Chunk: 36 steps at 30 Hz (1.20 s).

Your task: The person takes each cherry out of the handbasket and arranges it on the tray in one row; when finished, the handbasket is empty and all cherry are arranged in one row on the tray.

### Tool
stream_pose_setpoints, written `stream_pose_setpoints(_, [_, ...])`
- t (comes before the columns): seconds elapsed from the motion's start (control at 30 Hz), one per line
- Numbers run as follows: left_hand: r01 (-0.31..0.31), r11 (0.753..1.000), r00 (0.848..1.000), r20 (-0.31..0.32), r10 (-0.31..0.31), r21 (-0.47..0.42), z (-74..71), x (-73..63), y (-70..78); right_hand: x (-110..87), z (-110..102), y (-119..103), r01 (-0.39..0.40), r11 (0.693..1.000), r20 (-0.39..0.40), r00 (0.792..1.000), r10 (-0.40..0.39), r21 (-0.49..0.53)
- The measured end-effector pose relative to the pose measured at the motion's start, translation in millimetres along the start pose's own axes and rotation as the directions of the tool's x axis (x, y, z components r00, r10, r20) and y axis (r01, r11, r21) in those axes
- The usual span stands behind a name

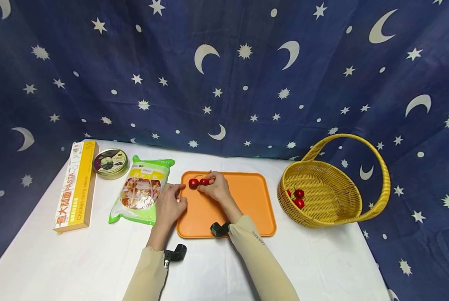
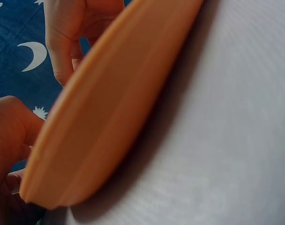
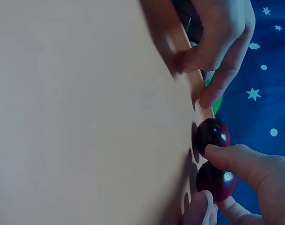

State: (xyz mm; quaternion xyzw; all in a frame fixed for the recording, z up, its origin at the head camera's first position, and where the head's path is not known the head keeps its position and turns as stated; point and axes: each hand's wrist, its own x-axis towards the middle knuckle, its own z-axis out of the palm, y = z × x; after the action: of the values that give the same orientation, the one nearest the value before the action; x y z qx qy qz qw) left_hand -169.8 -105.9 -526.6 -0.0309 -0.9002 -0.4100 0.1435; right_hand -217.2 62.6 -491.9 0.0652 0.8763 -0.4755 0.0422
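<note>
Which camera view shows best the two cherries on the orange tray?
The right wrist view: the two cherries fill it close up, with the right hand pinching the nearer one. The head view shows them small on the orange tray. The left wrist view shows only the tray's rim.

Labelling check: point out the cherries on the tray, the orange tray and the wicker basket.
cherries [image 1: 193, 183]: head view, on the left cherry's red skin.
orange tray [image 1: 247, 200]: head view, on its bare floor.
wicker basket [image 1: 284, 200]: head view, on its woven front wall.
</note>
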Motion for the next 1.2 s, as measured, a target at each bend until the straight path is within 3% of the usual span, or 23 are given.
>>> stream_pose_setpoints(0.3, [-0.018,1.0,0.999,-0.043,0.018,-0.004,1.2,1.9,-0.7,1.2,-2,1,0.045,0.999,0.003,0.999,-0.045,-0.003])
stream_pose_setpoints(0.57, [-0.013,1.0,1.0,-0.02,0.013,-0.004,1.9,1.0,-0.7,1.7,-5,5,0.044,0.996,0.051,0.998,-0.048,0.079])
stream_pose_setpoints(1.0, [-0.003,1.0,1.0,-0.003,0.003,-0.007,1.9,0.3,0.6,1.4,-6,7,0.041,0.998,0.046,0.998,-0.044,0.053])
stream_pose_setpoints(1.2, [-0.006,1.0,1.0,-0.018,0.006,0.0,2.2,0.3,-0.5,-0.6,-15,8,0.044,0.997,0.061,0.997,-0.048,0.057])
